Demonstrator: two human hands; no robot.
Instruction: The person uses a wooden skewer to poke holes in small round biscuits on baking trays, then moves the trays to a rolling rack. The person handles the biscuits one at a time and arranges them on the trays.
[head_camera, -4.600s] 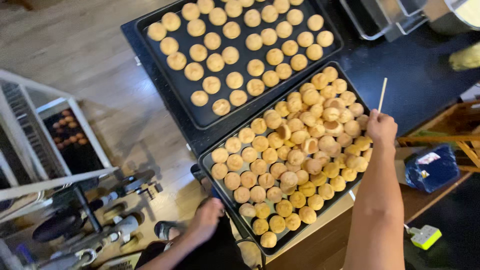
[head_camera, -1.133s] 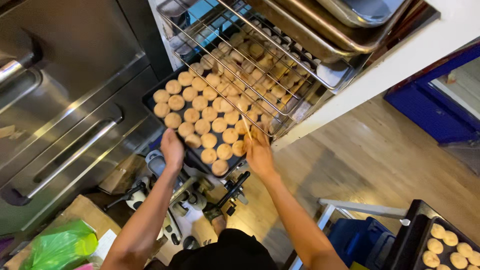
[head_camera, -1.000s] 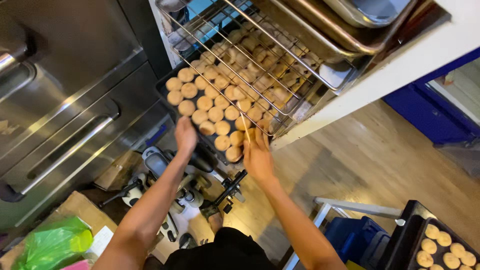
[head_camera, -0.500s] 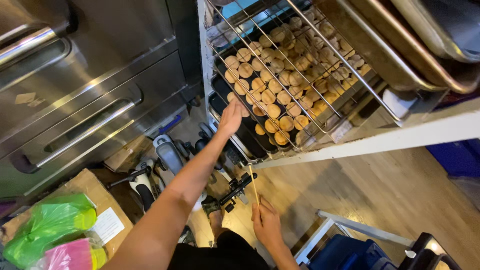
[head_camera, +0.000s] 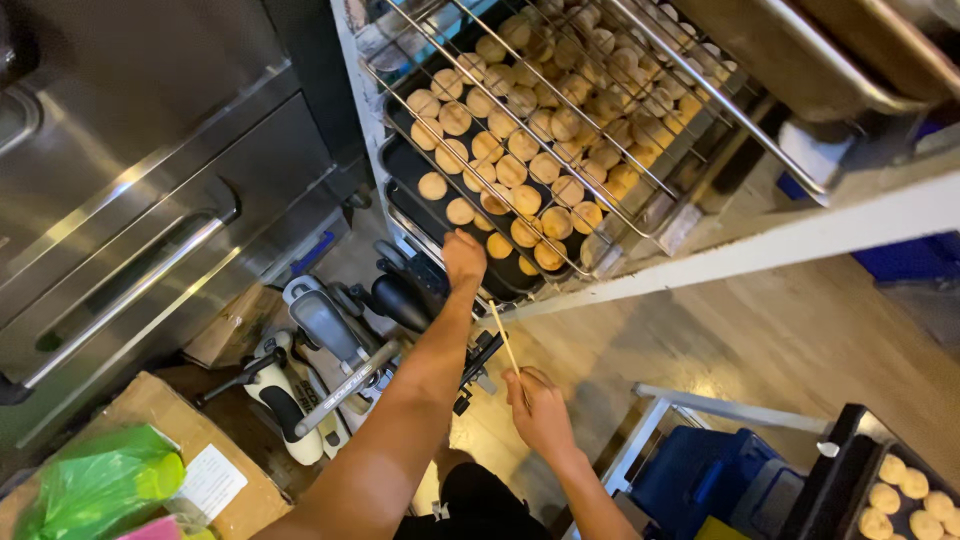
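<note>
Left of the wire rack (head_camera: 560, 110) stands a steel oven door (head_camera: 150, 230), with a green bag (head_camera: 95, 490) on a carton below it. Your left hand (head_camera: 463, 258) presses flat against the near edge of the dark tray (head_camera: 430, 215) of round golden pastries (head_camera: 510, 170), which looks almost fully seated on its shelf; only that edge seems left to settle. Below the rack, your right hand (head_camera: 540, 405) pinches a thin wooden skewer (head_camera: 503, 338). Farther right, another filled tray (head_camera: 905, 490) waits.

Black tray (head_camera: 410, 165), golden pastries (head_camera: 512, 170), green bag (head_camera: 100, 485), blue crate (head_camera: 700, 475)
</note>
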